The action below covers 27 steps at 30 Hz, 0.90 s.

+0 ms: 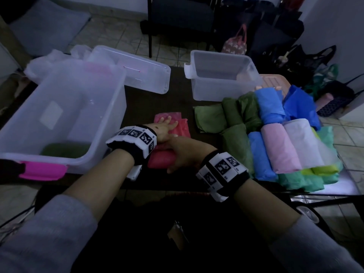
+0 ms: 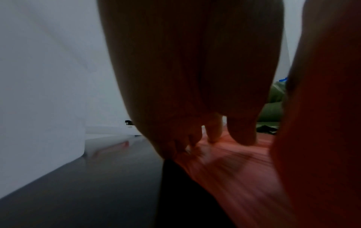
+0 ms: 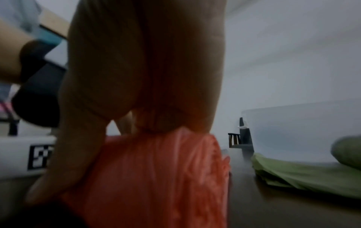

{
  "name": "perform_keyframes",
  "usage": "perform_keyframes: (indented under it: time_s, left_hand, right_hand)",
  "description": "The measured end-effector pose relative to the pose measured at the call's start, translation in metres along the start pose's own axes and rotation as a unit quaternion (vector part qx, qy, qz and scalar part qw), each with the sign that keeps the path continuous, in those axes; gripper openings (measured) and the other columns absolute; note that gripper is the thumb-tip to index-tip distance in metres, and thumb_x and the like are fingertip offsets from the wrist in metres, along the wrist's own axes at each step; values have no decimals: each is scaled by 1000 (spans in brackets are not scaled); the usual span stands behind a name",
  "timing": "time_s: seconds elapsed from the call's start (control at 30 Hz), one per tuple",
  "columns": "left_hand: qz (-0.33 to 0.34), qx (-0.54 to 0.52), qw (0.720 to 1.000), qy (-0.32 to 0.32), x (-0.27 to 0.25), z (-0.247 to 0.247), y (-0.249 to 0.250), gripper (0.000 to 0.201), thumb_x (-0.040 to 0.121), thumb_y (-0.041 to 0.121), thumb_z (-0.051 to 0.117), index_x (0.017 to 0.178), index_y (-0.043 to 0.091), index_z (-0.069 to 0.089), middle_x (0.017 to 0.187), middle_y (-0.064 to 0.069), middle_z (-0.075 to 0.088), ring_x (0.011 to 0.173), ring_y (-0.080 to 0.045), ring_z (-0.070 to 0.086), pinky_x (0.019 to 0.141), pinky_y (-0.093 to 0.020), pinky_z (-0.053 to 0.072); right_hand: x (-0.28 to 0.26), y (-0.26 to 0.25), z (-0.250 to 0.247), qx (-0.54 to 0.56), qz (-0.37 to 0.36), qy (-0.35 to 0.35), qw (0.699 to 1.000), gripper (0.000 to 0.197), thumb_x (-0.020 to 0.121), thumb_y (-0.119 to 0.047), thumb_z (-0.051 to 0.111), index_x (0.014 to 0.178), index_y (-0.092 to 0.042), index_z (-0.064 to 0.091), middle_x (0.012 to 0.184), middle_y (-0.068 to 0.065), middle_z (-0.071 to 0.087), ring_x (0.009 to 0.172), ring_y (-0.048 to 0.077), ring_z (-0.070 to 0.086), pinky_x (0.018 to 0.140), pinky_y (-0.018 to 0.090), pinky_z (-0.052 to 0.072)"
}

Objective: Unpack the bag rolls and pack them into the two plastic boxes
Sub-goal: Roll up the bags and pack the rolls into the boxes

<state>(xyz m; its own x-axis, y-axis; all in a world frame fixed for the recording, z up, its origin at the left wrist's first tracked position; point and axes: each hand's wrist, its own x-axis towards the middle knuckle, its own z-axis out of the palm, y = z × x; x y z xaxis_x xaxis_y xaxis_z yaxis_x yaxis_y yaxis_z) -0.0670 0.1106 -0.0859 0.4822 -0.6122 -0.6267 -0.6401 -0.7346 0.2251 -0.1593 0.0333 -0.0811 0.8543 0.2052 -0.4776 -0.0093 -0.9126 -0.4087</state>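
Red bag roll lies on the dark bench at frame centre, partly unrolled toward the top. Its loose sheet is pressed flat by the left hand, fingers spread. The rolled end is gripped by the right hand, fingers curled round it. Large plastic box at left, small box upper centre, coloured rolls stacked at right. Risk: thin film is likely creased or slipped sideways if pressure is uneven.

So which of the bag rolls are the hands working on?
The red roll at the table's middle, under both hands; all other rolls sit untouched, most stacked to the right.
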Motion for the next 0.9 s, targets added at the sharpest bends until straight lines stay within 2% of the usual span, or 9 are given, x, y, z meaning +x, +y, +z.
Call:
perform_keyframes:
  time_s: [0.1, 0.23, 0.33, 0.4, 0.53, 0.63, 0.7, 0.8, 0.9]
  left_hand:
    - [1, 8, 1000, -5, -4, -2, 0, 63, 101, 31, 34, 150, 18, -4, 156, -9, -16, 145, -28, -11, 118, -45, 2]
    - [15, 4, 1000, 12, -6, -2, -4, 59, 102, 25, 32, 150, 19, 0, 157, -8, -14, 145, -25, -9, 118, -40, 2]
    - [15, -9, 1000, 21, -7, 1, -5, 59, 101, 20, 34, 150, 21, 2, 157, -7, -13, 145, -24, -9, 118, -41, 3]
    - [16, -8, 1000, 23, -8, 2, -3, 62, 100, 18, 37, 150, 22, 1, 157, -7, -13, 145, -25, -10, 118, -42, 2]
    - [23, -5, 999, 31, -8, 1, -2, 63, 100, 16, 39, 150, 21, 1, 157, -9, -12, 145, -27, -8, 118, -42, 5]
    - [27, -3, 999, 29, -6, 2, -4, 63, 100, 19, 39, 150, 21, 2, 157, -10, -12, 145, -28, -9, 116, -43, 5]
    - [25, -6, 999, 31, -4, 4, -5, 63, 100, 19, 39, 150, 21, 1, 157, -10, -12, 145, -28, -9, 116, -42, 4]
    - [28, -20, 998, 56, -6, 4, -6, 64, 98, 20, 44, 150, 23, 6, 158, -8, -6, 146, -26, -3, 116, -38, 6]
    - [39, -54, 992, 104, -14, 2, -4, 62, 94, 20, 52, 148, 24, 22, 158, -8, 5, 145, -28, 9, 115, -36, 14]
  right_hand:
    - [-10, 6, -5, 72, 15, 13, 997, 72, 74, -26, 78, 134, -11, 42, 135, 6, 48, 123, 22, 47, 103, 32, 38]
    - [-14, 11, -2, 90, 22, 55, 994, 51, 76, -29, 76, 117, -7, 55, 119, 8, 57, 110, 23, 53, 93, 30, 43]
    - [-10, 12, 0, -7, 35, 65, 997, 54, 80, -40, 69, 124, -12, 56, 133, 13, 44, 126, 28, 37, 108, 39, 32]
    - [-9, 12, 2, -48, 54, 73, 995, 62, 81, -45, 65, 135, -20, 47, 144, 10, 36, 134, 29, 29, 111, 46, 28]
    - [-14, 9, 8, -61, 80, 164, 981, 83, 74, -48, 72, 139, -12, 35, 138, 10, 42, 125, 30, 41, 101, 44, 38]
    - [-20, 4, 15, -117, 38, 228, 966, 64, 79, -40, 69, 132, -13, 45, 131, 10, 46, 119, 29, 44, 94, 40, 39]
    - [-23, 0, 18, -103, 20, 227, 968, 58, 82, -34, 67, 132, -13, 46, 129, 10, 50, 120, 28, 45, 97, 38, 41]
    - [-23, 2, 22, -109, 39, 173, 978, 78, 76, -36, 73, 141, -13, 37, 133, 8, 48, 124, 26, 42, 102, 40, 39]
    - [-23, 6, 26, -114, 38, 148, 982, 86, 74, -29, 75, 145, -13, 29, 138, 8, 42, 128, 26, 37, 105, 42, 37]
